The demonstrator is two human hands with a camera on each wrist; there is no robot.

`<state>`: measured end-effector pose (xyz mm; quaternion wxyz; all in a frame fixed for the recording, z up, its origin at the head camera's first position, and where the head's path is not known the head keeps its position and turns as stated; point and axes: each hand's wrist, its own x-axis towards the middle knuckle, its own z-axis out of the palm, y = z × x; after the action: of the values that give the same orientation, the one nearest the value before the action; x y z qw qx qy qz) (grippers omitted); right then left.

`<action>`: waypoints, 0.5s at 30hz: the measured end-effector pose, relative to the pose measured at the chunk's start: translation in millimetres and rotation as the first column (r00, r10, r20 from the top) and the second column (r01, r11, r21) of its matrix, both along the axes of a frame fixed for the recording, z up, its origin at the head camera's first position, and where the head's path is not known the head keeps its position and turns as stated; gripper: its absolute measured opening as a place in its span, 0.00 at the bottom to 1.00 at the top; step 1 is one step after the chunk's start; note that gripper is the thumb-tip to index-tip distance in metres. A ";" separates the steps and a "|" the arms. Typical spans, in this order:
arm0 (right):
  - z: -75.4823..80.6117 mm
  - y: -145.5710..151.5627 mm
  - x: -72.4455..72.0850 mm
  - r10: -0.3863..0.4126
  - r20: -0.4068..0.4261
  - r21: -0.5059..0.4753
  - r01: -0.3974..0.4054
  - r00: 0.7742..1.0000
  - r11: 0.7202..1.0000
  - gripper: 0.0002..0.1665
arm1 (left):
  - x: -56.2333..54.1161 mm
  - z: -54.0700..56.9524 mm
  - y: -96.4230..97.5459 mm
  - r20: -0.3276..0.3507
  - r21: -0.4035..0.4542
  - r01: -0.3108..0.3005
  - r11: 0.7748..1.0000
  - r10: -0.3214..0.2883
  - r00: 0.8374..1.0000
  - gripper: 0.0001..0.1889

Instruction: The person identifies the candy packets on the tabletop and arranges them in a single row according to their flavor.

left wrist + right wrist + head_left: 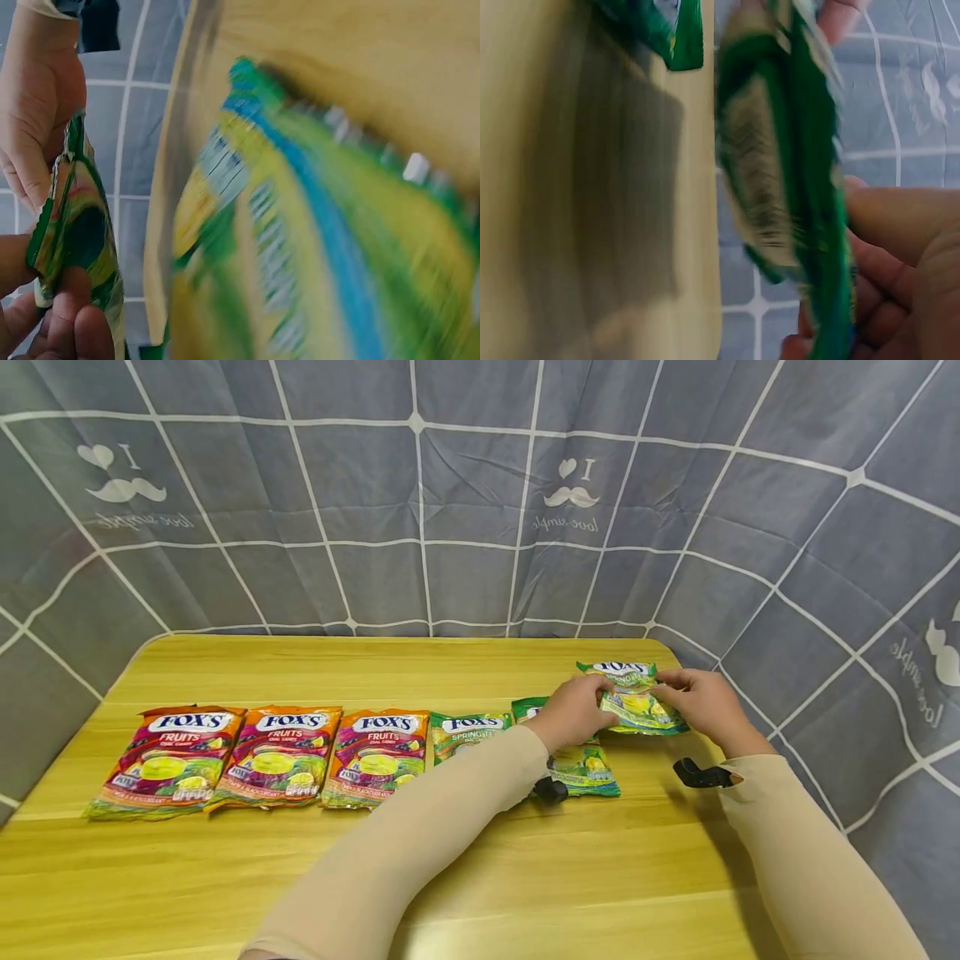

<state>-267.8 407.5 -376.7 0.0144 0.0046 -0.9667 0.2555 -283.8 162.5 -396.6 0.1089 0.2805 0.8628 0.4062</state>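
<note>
Both hands hold a green and yellow Fox's Spring Tea candy bag [637, 703] up over the right end of the table. My left hand [573, 714] pinches its left edge, and my right hand [703, 703] grips the right edge. In the right wrist view the bag's back [757, 172] shows a barcode panel, with the right thumb and curled fingers [885, 217] on its edge. A second Spring Tea bag [592, 770] lies beneath the left hand, partly hidden by it. Another Spring Tea bag [468, 727] sits left of that, half covered by the left sleeve.
Three red and purple Fox's Fruits candy bags [174, 760] lie in a row on the left of the wooden table [247, 881]. A grey curtain [480, 485] with white lines stands behind and at both sides. Black wrist mounts [701, 774] stick out from the sleeves.
</note>
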 end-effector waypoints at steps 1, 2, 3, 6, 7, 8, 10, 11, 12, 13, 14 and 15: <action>-1.6 3.1 1.5 0.004 0.010 0.006 -0.004 1.000 1.000 0.33 | 1.8 -2.0 2.4 -0.003 -0.029 0.017 0.999 -0.017 1.000 0.28; -3.3 5.9 2.8 0.009 0.024 0.010 -0.009 1.000 1.000 0.33 | 3.9 -4.1 4.5 -0.003 -0.061 0.031 0.998 -0.031 1.000 0.28; -4.8 8.7 3.9 0.013 0.040 0.016 -0.013 0.999 1.000 0.34 | 5.9 -6.2 6.7 -0.007 -0.095 0.046 0.994 -0.047 0.999 0.28; -8.2 15.3 6.6 0.034 0.106 0.046 -0.039 0.994 0.998 0.37 | 11.6 -11.7 13.0 -0.023 -0.215 0.090 0.972 -0.097 0.995 0.27; -9.3 17.0 7.2 0.049 0.136 0.057 -0.058 0.989 0.997 0.38 | 13.0 -13.5 15.1 -0.025 -0.259 0.104 0.960 -0.114 0.993 0.26; -10.4 18.7 7.5 0.067 0.169 0.061 -0.078 0.983 0.995 0.39 | 14.3 -15.1 17.2 -0.030 -0.299 0.112 0.948 -0.126 0.992 0.27; -11.9 21.2 8.0 0.102 0.221 0.071 -0.121 0.970 0.990 0.41 | 16.3 -17.7 21.0 -0.030 -0.364 0.119 0.924 -0.139 0.990 0.29; -12.6 22.2 8.1 0.120 0.241 0.074 -0.141 0.963 0.987 0.42 | 16.8 -18.9 22.6 -0.030 -0.392 0.119 0.912 -0.142 0.989 0.31; -13.3 23.3 7.9 0.137 0.260 0.074 -0.161 0.956 0.984 0.42 | 17.4 -19.7 23.8 -0.029 -0.417 0.114 0.902 -0.138 0.990 0.33; -13.9 24.1 7.6 0.151 0.274 0.076 -0.178 0.950 0.981 0.43 | 17.8 -20.1 24.8 -0.030 -0.438 0.107 0.893 -0.134 0.991 0.34; -14.4 24.9 7.2 0.162 0.283 0.076 -0.191 0.945 0.979 0.43 | 18.3 -20.0 25.3 -0.029 -0.450 0.098 0.887 -0.125 0.992 0.36; -14.8 25.4 6.8 0.172 0.289 0.079 -0.202 0.942 0.976 0.43 | 18.7 -19.8 25.6 -0.027 -0.461 0.092 0.883 -0.118 0.993 0.37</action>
<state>-261.0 432.8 -391.5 -0.1474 0.0609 -0.9664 0.2016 -265.1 188.2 -416.4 0.1707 0.3040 0.9204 0.1767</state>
